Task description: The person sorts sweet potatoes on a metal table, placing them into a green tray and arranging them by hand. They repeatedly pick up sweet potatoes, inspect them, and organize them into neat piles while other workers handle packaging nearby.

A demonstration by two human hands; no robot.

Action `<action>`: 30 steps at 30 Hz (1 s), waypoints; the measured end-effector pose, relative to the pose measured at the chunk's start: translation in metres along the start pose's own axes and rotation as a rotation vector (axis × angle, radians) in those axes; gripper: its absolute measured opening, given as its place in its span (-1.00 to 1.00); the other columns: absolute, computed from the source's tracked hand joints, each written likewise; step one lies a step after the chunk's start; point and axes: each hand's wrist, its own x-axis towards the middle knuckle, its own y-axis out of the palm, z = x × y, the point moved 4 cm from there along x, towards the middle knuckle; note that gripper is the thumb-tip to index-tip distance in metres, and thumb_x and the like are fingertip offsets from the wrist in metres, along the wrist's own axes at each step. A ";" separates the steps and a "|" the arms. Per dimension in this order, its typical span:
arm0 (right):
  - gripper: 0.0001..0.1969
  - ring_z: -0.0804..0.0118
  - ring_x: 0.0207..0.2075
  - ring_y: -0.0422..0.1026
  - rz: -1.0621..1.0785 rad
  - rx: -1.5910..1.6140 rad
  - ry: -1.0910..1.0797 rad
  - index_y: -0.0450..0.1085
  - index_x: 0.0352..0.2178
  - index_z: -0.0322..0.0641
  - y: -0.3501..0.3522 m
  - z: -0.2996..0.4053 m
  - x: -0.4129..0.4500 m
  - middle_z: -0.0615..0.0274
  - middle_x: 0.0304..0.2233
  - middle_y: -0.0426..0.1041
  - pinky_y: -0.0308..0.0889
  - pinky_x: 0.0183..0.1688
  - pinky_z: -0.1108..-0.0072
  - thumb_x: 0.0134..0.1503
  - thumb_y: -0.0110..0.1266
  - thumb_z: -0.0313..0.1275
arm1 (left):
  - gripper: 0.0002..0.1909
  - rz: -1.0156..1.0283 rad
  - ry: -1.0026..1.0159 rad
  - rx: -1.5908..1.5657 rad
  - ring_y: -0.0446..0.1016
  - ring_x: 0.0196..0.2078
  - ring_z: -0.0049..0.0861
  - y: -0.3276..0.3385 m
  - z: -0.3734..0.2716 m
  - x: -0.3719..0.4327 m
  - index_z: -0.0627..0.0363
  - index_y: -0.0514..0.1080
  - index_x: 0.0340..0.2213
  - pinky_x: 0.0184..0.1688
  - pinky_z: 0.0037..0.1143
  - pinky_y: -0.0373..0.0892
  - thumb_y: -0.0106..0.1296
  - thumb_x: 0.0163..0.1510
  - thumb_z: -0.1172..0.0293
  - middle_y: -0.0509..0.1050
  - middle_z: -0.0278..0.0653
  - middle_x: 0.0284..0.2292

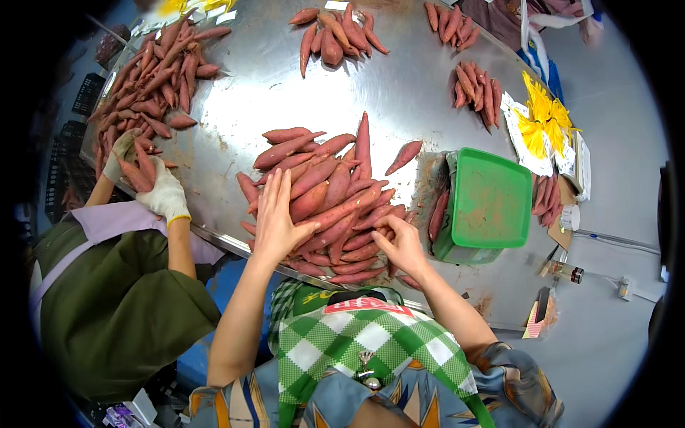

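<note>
A heap of red-skinned sweet potatoes [321, 198] lies on the steel table [257, 96] right before me. My left hand [281, 219] rests on the left side of this heap, palm down, thumb apart from the fingers, grasping nothing. At the heap's right edge is my right hand [400, 238], its fingers bent against the sweet potatoes. Whether it pinches one is hidden by the curled fingers. One loose sweet potato [403, 158] sits apart, beyond the heap on the right.
A green plastic container [489, 198] stands right of the heap. Smaller sweet potato groups [337, 35] lie farther back. Yellow ties [543, 120] lie at the right edge. On my left, a co-worker's gloved hands [166, 190] hold sweet potatoes beside a larger pile [160, 80].
</note>
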 end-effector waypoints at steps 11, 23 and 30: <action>-0.65 0.12 -0.01 0.25 -0.167 -0.593 -0.563 0.31 -0.32 -0.24 0.001 0.022 0.049 0.07 -0.15 0.33 0.13 0.04 0.22 -0.27 0.05 -0.56 | -0.19 -0.083 0.062 -0.044 0.27 0.00 -0.12 0.032 0.003 0.007 0.26 0.15 0.05 0.07 -0.35 0.19 0.24 -0.27 0.39 0.32 0.02 -0.08; -0.60 0.24 -0.14 0.29 0.043 -0.722 -0.785 0.25 -0.25 -0.10 0.020 0.058 0.071 0.30 -0.14 0.32 0.13 -0.09 0.38 -0.22 0.08 -0.56 | -0.55 -0.435 -0.290 -1.113 0.41 -0.31 -0.52 0.005 0.047 -0.001 0.32 0.25 -0.11 -0.18 -0.54 0.35 0.06 -0.09 0.53 0.39 -0.19 -0.30; -0.65 0.35 -0.14 0.27 0.056 -0.843 -0.823 0.28 -0.23 -0.04 0.039 0.057 0.093 0.39 -0.20 0.34 0.14 -0.11 0.49 -0.14 0.06 -0.49 | -0.66 -0.527 -0.313 -1.309 0.39 -0.44 -0.59 -0.013 0.036 -0.036 0.26 0.23 -0.15 -0.38 -0.55 0.35 -0.07 -0.03 0.57 0.38 -0.23 -0.38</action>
